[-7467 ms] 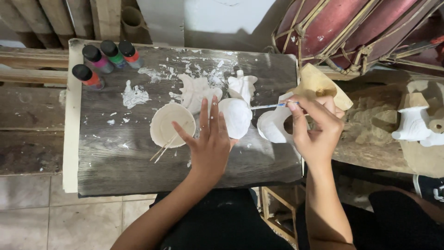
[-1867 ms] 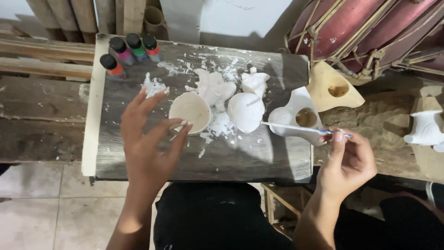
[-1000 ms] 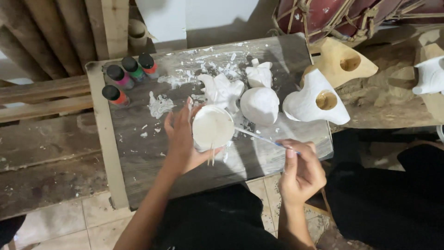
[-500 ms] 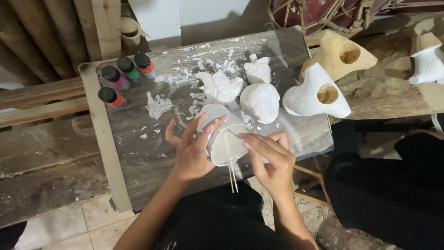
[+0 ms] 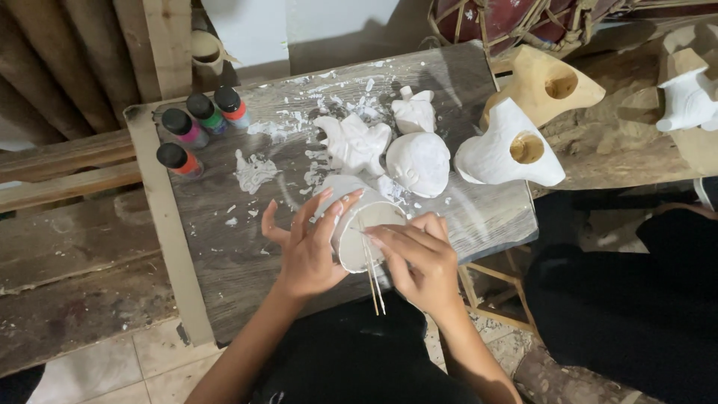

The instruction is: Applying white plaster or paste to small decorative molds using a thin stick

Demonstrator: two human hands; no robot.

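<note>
My left hand [image 5: 310,251] grips a small white cup of white paint [image 5: 364,232], tipping it toward me above the front of a dark, paint-splattered wooden board [image 5: 247,254]. My right hand [image 5: 419,258] rests against the cup's right rim and holds thin wooden sticks [image 5: 373,275] that cross the cup's mouth and point down toward me. Just behind the cup lie three white-coated figures: a flat splayed one [image 5: 351,142], a rounded one [image 5: 419,161] and a small one [image 5: 413,112].
Several small paint bottles with black caps [image 5: 198,127] stand at the board's back left. A white-coated mask-like piece with a round hole [image 5: 505,150] and a bare wooden one [image 5: 546,86] lie at the right. A white figure [image 5: 688,97] sits far right. Wooden planks lie left.
My left hand has lifted the cup and tipped it toward me. My right hand came in from the right, and now meets the cup with the sticks across its mouth.
</note>
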